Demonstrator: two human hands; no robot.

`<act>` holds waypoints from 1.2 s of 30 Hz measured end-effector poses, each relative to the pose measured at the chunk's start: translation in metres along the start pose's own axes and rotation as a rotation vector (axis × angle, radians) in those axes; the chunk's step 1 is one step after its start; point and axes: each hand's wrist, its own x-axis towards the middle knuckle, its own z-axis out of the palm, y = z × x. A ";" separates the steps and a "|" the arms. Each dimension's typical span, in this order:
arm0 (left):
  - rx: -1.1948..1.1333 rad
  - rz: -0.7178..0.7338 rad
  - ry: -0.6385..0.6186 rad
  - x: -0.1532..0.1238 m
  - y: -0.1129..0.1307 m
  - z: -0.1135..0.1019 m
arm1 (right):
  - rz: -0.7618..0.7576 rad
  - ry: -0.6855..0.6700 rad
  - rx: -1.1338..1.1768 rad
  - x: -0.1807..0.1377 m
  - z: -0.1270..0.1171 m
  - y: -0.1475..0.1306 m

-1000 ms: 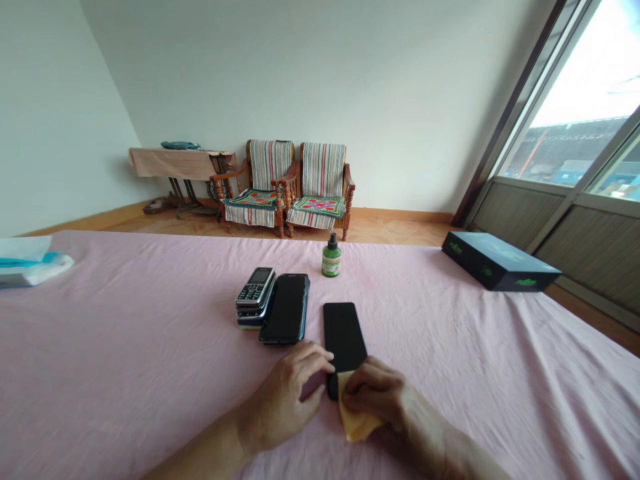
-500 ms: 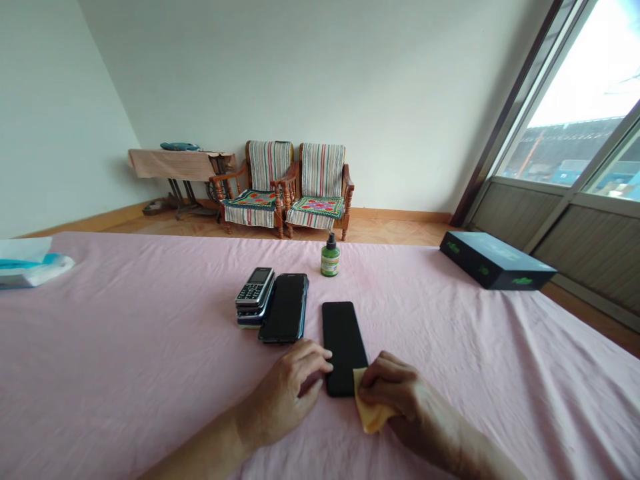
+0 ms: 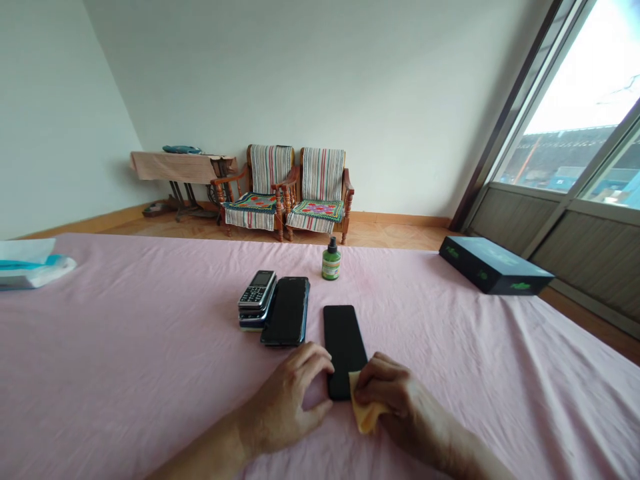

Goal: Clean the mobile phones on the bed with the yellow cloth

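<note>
A black smartphone [image 3: 345,340] lies flat on the pink cloth, its long side running away from me. My left hand [image 3: 287,400] rests at its left edge, fingers apart and curved, fingertips against the phone's side. In my right hand [image 3: 400,403] a yellow cloth [image 3: 367,410] is pinched, pressed at the phone's lower right corner and covering part of it. Left of this phone lies a stack of smartphones [image 3: 287,310], a black screen on top. Beside that stack stands a pile of keypad phones [image 3: 257,291].
A green spray bottle [image 3: 331,260] with a black top stands beyond the phones. At the far right lies a black box [image 3: 495,263]; a tissue pack [image 3: 35,263] is at the left edge. Two wooden chairs [image 3: 320,180] and a covered table [image 3: 173,167] stand by the wall.
The yellow cloth and my right hand have shifted slightly left at the phone's lower end. My left thumb has spread further from the fingers. The view has tilted up slightly.
</note>
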 end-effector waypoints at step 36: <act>0.289 0.355 0.064 -0.002 0.001 0.010 | 0.338 0.141 -0.480 0.088 0.005 0.051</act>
